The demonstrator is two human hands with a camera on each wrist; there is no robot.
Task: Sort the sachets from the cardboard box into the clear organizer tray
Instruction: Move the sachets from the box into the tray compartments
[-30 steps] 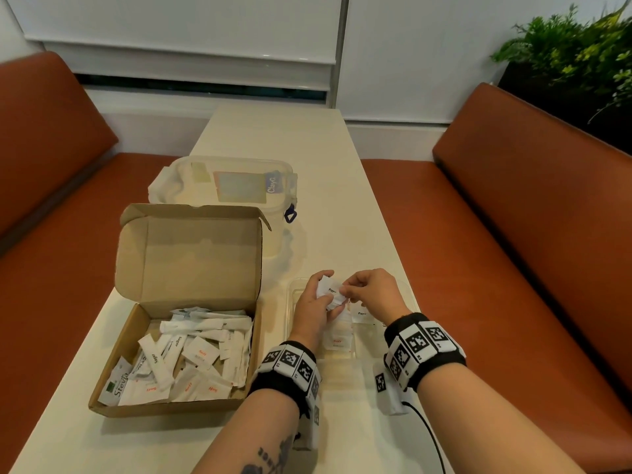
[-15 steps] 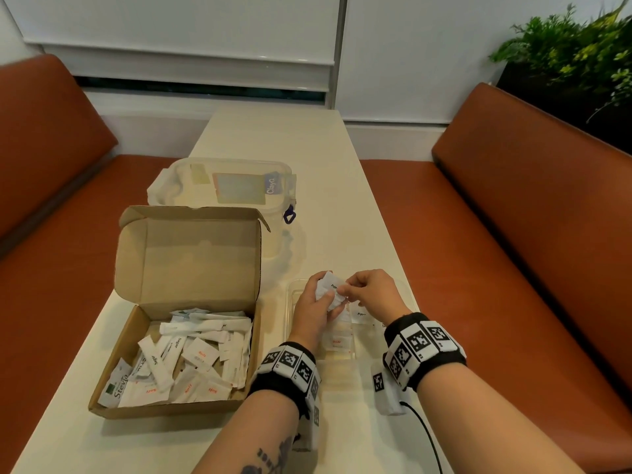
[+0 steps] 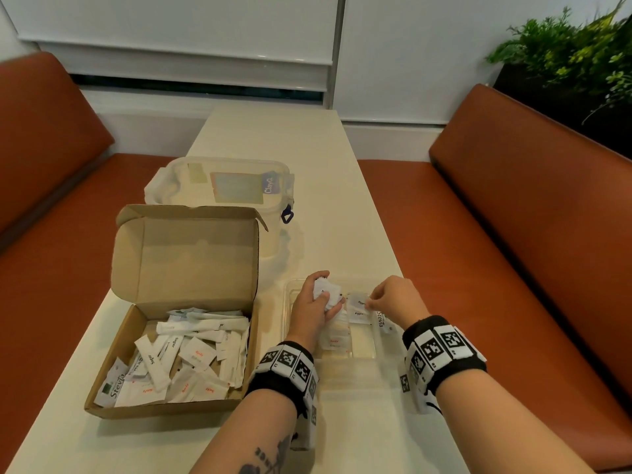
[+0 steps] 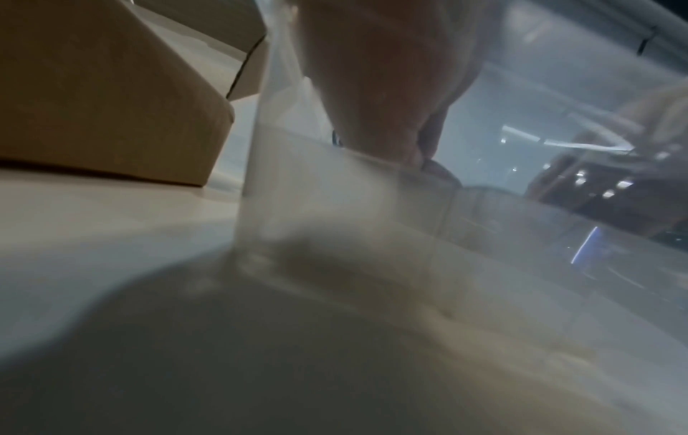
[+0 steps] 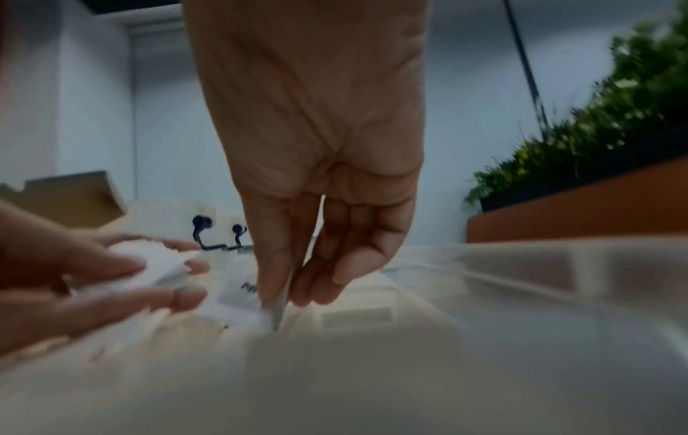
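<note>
An open cardboard box (image 3: pixel 136 401) at the left holds several white sachets (image 3: pixel 191 354). To its right stands the clear organizer tray (image 3: pixel 363 344), whose wall (image 4: pixel 335 200) fills the left wrist view. My left hand (image 3: pixel 325 297) hovers over the tray's far left part and grips a bunch of white sachets (image 3: pixel 327 291). My right hand (image 3: pixel 371 302) pinches one pepper sachet (image 3: pixel 358 302) by its edge, low over the middle compartment; thumb and forefinger (image 5: pixel 286 297) close on this pepper sachet (image 5: pixel 240 294). A Stevia sachet (image 3: pixel 379 319) lies in the right compartment, a red-lettered one (image 3: pixel 333 342) in the left.
A lidded clear plastic container (image 3: pixel 222 186) stands behind the box. The pale table (image 3: pixel 273 138) is narrow, with orange benches (image 3: pixel 513 234) on both sides. Green plants (image 3: pixel 574 56) fill the far right corner.
My hands have parted. The right hand drew one sachet out of the left hand's bunch and carried it right and down toward the tray's middle compartment. The left hand stayed over the tray.
</note>
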